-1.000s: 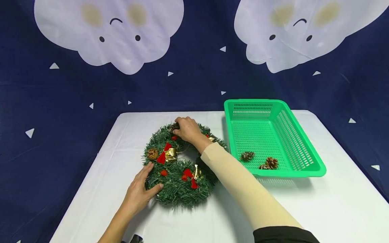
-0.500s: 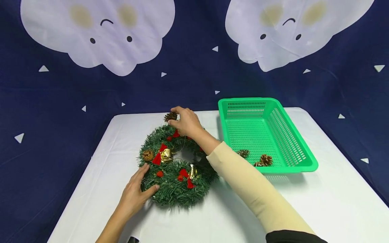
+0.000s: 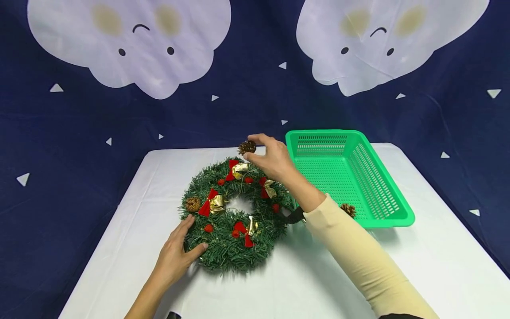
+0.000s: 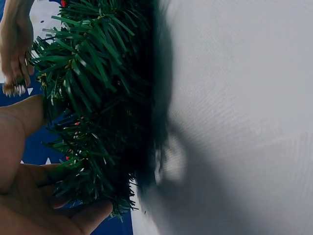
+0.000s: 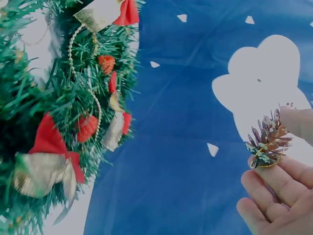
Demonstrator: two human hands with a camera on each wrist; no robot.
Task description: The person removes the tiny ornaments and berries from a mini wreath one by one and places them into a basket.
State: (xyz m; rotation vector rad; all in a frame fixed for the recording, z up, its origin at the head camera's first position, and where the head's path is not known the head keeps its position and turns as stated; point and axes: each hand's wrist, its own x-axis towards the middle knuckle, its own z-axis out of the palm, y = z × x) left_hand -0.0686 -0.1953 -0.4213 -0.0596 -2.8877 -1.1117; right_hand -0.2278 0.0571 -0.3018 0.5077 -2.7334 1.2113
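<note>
A round green artificial Christmas wreath (image 3: 233, 254) lies on the white table, decorated with red-and-gold bows, red berries and a brown cone-like ornament (image 3: 193, 204). My left hand (image 3: 175, 252) holds its near left edge, the thumb on one side and the fingers on the other; foliage hides part of the fingers in the left wrist view. Beyond the wreath's far right side, my right hand (image 3: 275, 159) pinches a brown pine cone (image 3: 247, 147) between thumb and fingers. In the right wrist view this pine cone (image 5: 269, 139) shows greenish tips and is apart from the wreath.
A green perforated plastic basket (image 3: 402, 217) stands right of the wreath. A pine cone (image 3: 348, 210) shows in its near end, partly behind my right sleeve. A dark blue cloth (image 3: 255, 88) with white clouds hangs behind the table.
My right hand has lifted the pine cone from the wreath's far side and carried it to the right, uncovering a bow there. The left hand stays at the wreath's edge.
</note>
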